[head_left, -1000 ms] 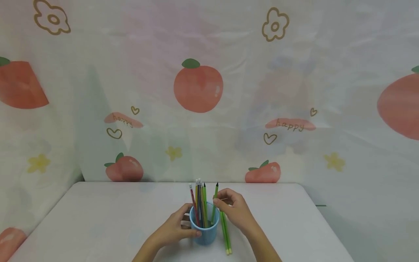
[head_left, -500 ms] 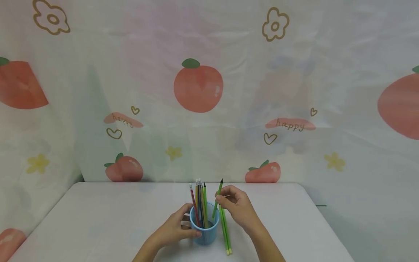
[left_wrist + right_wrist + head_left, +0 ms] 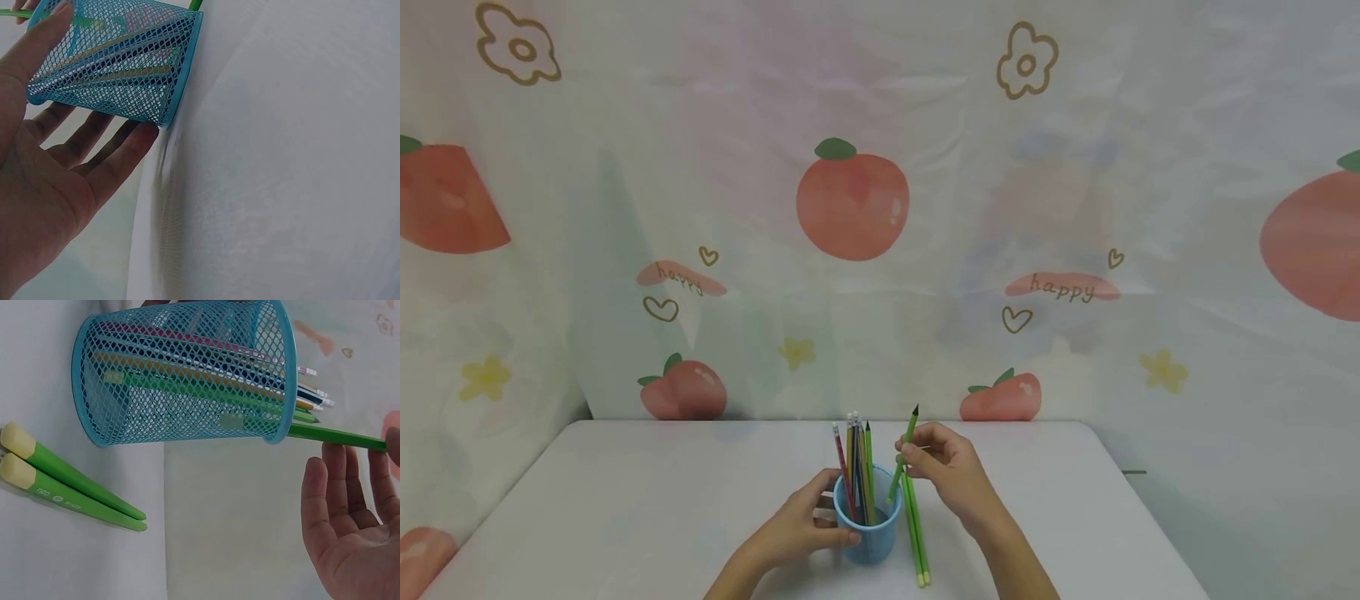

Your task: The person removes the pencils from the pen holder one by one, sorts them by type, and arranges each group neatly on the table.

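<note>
A light blue mesh pencil cup [image 3: 876, 546] stands upright on the white table. My left hand [image 3: 793, 521] holds it from the left, thumb at the near side and fingers reaching round behind. Several pencils [image 3: 854, 454] lean inside: a red one, yellow and dark striped ones with white erasers, and a green one with its black point up. My right hand [image 3: 958, 479] pinches another green pencil [image 3: 337, 436] near its pointed upper end. This pencil tilts to the right, and its cream-tipped lower end shows through the mesh, just inside the rim.
Two green pencils [image 3: 916, 533] with cream ends lie side by side on the table [image 3: 662, 500], right of the cup. Behind the table hangs a pale cloth [image 3: 880, 350] printed with fruit, flowers and hearts.
My right hand has moved slightly right and raised the green pencil, which now tilts more and sits higher in the cup. My left hand stays on the cup.
</note>
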{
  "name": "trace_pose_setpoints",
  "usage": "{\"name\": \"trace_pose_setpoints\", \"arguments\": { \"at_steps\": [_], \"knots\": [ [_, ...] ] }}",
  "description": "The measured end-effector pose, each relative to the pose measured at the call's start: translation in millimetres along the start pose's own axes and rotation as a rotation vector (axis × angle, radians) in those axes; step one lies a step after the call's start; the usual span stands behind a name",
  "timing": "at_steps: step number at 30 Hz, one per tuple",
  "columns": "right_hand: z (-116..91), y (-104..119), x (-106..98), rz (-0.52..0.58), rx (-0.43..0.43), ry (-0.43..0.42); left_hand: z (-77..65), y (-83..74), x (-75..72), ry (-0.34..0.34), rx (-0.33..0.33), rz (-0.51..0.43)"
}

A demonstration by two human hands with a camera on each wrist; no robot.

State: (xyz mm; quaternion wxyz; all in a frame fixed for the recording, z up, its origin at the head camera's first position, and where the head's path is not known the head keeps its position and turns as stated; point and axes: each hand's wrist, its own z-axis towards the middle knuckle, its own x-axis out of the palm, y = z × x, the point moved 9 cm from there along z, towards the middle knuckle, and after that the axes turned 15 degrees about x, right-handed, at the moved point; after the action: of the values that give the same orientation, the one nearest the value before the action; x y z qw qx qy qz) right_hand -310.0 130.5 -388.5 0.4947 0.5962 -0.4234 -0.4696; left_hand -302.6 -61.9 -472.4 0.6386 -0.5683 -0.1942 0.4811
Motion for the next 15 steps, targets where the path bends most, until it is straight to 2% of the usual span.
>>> {"name": "trace_pose_setpoints", "arguments": {
  "at_steps": [15],
  "knots": [
    [-4.1,7.8,-10.7,0.055,-0.061,0.041,-0.1,2.9,1.2,0.002,0.000,-0.013]
  ]
}}
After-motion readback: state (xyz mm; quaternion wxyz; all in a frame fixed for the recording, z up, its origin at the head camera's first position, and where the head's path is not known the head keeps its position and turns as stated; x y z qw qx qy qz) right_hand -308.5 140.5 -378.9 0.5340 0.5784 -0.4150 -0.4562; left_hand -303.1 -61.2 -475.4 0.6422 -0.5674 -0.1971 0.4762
